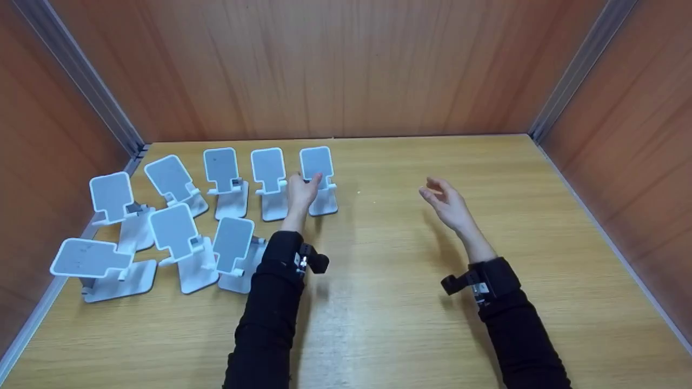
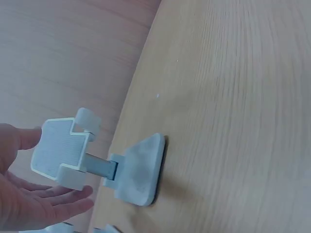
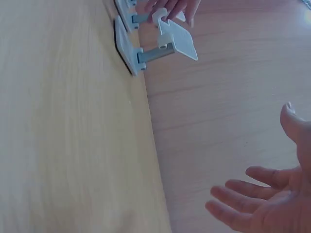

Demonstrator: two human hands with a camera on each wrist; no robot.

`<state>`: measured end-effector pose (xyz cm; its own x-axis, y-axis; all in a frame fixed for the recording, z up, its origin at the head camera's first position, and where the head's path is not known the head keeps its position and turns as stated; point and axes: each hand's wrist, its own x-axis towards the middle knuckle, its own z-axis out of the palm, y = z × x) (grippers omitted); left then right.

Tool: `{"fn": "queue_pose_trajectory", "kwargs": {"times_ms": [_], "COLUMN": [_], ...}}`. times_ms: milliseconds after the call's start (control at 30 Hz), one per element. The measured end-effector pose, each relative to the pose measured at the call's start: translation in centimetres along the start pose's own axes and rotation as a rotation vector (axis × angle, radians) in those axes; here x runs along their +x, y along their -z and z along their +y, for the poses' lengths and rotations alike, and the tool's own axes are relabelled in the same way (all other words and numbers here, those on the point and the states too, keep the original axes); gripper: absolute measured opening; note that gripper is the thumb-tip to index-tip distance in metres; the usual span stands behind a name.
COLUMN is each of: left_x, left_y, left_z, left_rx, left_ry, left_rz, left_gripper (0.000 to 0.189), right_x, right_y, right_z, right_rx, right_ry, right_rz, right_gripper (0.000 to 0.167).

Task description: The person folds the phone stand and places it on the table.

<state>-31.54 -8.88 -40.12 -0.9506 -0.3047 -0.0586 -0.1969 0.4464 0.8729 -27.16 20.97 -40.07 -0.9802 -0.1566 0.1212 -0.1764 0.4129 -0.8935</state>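
The rightmost white stand (image 1: 316, 160) sits at upper centre of the head view, its base flat on the counter (image 1: 389, 259) and its plate raised on a stem. The left hand (image 1: 303, 190) is at its lower left side, open, fingers loosely extended; in the left wrist view the thumb is by one edge of the plate and the fingers spread beyond the other. I cannot tell whether the skin actually touches it. The right hand (image 1: 450, 208) is raised right of centre, open and holding nothing.

A careless sideways movement of the left wrist could, I judge, knock the neighbouring stand (image 1: 268, 167), which is just beside it on the left. Pressing on the plate rather than the base might tilt it at its hinge or tip the stand. Farther left, a front stand (image 1: 233, 243) and a middle stand (image 1: 173, 227) overlap in the head view, so a low sweep of the dark left sleeve (image 1: 265, 324) could catch them.

The counter's back edge runs along the wooden back panel (image 1: 346, 65), behind the upper row of stands, leaving little room that way. The left panel (image 1: 38, 135) hems in the outermost stands at far left. Bare counter spreads from the centre to the right panel (image 1: 638, 119), offering the easiest way to move.
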Motion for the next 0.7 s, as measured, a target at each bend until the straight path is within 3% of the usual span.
{"fn": "queue_pose_trajectory", "kwargs": {"times_ms": [133,233,300,367,433,533,600,700], "left_x": [1.7,6.2,8.7,10.8,9.5,5.7,3.1,1.4], "left_y": [-0.7,-2.9,-3.9,-5.0,-4.1,-2.7,-1.4,-0.7], "left_z": [-0.8,-4.0,-5.3,-6.8,-5.3,-2.5,-0.3,0.9], "left_rx": [-0.126,-0.197,-0.229,-0.281,-0.295,-0.323,-0.317,-0.403], "left_ry": [0.066,0.058,0.097,0.065,0.102,0.077,0.115,0.114], "left_rz": [0.056,0.181,0.176,0.230,0.173,0.189,0.139,0.099], "left_gripper": [0.042,0.036,0.032,0.028,0.026,0.021,0.024,0.026], "right_x": [-0.2,-0.5,-0.6,-0.7,-0.8,-0.9,-0.9,-0.8], "right_y": [-1.1,-2.1,-2.7,-3.2,-3.6,-4.3,-4.9,-5.7], "right_z": [0.4,0.5,0.6,0.5,0.4,0.2,0.1,-0.1], "right_rx": [0.168,0.233,0.258,0.277,0.294,0.318,0.336,0.353], "right_ry": [-0.058,-0.086,-0.096,-0.103,-0.100,-0.101,-0.103,-0.113], "right_rz": [-0.035,-0.060,-0.072,-0.077,-0.086,-0.089,-0.104,-0.128], "right_gripper": [0.053,0.048,0.047,0.046,0.046,0.044,0.043,0.043]}}
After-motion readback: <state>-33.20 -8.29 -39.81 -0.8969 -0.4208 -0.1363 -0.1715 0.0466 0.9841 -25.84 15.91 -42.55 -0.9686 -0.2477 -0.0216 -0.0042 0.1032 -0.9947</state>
